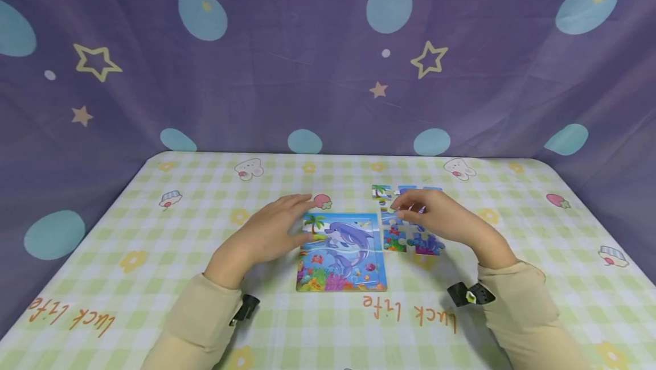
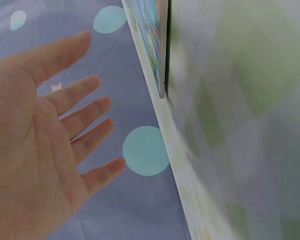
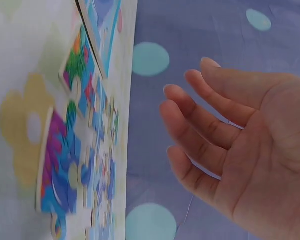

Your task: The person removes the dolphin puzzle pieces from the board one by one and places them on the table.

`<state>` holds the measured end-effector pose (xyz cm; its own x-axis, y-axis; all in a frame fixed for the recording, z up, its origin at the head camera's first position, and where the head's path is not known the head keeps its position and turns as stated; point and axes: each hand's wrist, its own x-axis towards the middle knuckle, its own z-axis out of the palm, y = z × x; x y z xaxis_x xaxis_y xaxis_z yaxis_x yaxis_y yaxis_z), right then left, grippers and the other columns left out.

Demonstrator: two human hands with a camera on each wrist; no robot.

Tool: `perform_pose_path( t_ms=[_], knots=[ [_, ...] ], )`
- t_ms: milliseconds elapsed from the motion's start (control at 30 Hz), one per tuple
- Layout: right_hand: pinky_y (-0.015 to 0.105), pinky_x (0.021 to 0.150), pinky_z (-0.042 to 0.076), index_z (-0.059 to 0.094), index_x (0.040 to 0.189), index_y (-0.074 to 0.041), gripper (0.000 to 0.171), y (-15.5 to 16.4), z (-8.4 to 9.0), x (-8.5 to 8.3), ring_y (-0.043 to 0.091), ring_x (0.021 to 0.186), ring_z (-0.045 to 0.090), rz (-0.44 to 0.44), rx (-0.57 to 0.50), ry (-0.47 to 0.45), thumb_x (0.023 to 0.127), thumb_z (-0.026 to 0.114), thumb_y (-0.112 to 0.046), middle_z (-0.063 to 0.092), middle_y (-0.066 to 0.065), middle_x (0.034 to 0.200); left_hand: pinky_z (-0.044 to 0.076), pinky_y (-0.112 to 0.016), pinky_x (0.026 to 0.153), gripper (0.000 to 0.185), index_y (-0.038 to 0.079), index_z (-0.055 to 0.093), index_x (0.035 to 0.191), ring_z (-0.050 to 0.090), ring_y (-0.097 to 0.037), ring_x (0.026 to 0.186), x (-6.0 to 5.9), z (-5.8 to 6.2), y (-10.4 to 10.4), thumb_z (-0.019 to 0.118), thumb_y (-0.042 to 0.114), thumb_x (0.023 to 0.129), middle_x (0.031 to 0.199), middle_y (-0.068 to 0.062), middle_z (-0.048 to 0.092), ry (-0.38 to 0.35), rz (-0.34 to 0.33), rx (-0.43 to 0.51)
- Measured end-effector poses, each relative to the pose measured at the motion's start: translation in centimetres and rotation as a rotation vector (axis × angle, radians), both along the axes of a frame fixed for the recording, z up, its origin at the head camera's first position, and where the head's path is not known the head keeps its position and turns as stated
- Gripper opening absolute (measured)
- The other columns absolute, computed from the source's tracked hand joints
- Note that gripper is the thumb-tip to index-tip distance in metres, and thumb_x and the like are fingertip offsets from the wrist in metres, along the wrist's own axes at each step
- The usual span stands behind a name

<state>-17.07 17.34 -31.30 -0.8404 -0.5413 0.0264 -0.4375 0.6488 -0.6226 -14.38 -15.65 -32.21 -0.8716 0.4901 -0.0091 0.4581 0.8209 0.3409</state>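
Head view: left hand (image 1: 274, 230) flat-fingered, holding nothing, at left edge of puzzle board (image 1: 342, 252), mid-desk (image 1: 154, 256). Right hand (image 1: 435, 216) over loose pieces (image 1: 410, 233) just right of board; from here, fingers look bent, contact with pieces unclear.

Left wrist view: palm (image 2: 35, 150) bare, fingers straight and spread; only board's edge (image 2: 157, 45) visible, blurred.

Right wrist view: right hand (image 3: 240, 145) relaxed, fingers lightly bent, nothing gripped, apart from pieces (image 3: 85, 150); picture motion-blurred.

Hidden: several pieces under right hand in head view; board picture cut off in both wrist views.
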Motion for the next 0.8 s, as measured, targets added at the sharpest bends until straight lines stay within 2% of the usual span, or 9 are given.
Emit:
perform_pose_path(
  t_ms=[167,300,400,600,800],
  knots=[
    [0.032,0.071,0.052,0.069,0.113,-0.005,0.020,-1.4,-0.5,0.5,0.013,0.085,0.061,0.101,-0.005,-0.023,0.098,0.065,-0.016,0.067,-0.001,0.098,0.027,-0.053,0.115,0.072,0.014,0.046,0.149,0.028,-0.031,0.146,0.2,-0.1,0.1,0.077,0.033,0.087,0.159,-0.008,0.033,-0.063,-0.011,0.012],
    [0.029,0.066,0.052,0.069,0.113,-0.005,0.020,-2.4,-0.8,0.9,0.015,0.079,0.061,0.164,-0.008,-0.078,0.096,0.067,-0.016,0.066,-0.005,0.092,0.028,-0.051,0.115,0.075,0.015,0.050,0.147,0.028,-0.031,0.145,0.3,-0.3,0.2,0.082,0.033,0.082,0.158,-0.009,0.033,-0.103,-0.031,0.007],
    [0.028,0.064,0.051,0.070,0.111,-0.005,0.019,-3.1,-1.1,1.1,0.013,0.076,0.060,0.200,0.000,-0.082,0.094,0.069,-0.014,0.065,-0.006,0.090,0.029,-0.051,0.115,0.078,0.015,0.049,0.147,0.028,-0.031,0.145,0.4,-0.4,0.2,0.084,0.033,0.080,0.158,-0.009,0.033,-0.145,-0.041,0.000],
    [0.027,0.071,0.051,0.070,0.109,-0.009,0.018,-4.1,-1.4,1.6,0.009,0.081,0.060,0.227,0.035,-0.082,0.091,0.072,-0.013,0.065,-0.005,0.093,0.030,-0.056,0.113,0.088,0.014,0.045,0.150,0.025,-0.034,0.146,0.6,-0.6,0.0,0.087,0.034,0.076,0.160,-0.011,0.029,-0.252,-0.045,-0.032],
    [0.027,0.071,0.049,0.070,0.110,-0.012,0.024,-4.8,-1.5,2.2,0.009,0.080,0.057,0.208,0.118,-0.124,0.087,0.078,-0.016,0.065,-0.004,0.099,0.031,-0.056,0.113,0.092,0.014,0.045,0.150,0.025,-0.035,0.146,0.6,-0.8,0.1,0.090,0.034,0.073,0.160,-0.011,0.027,-0.276,-0.039,-0.064]
  ],
)
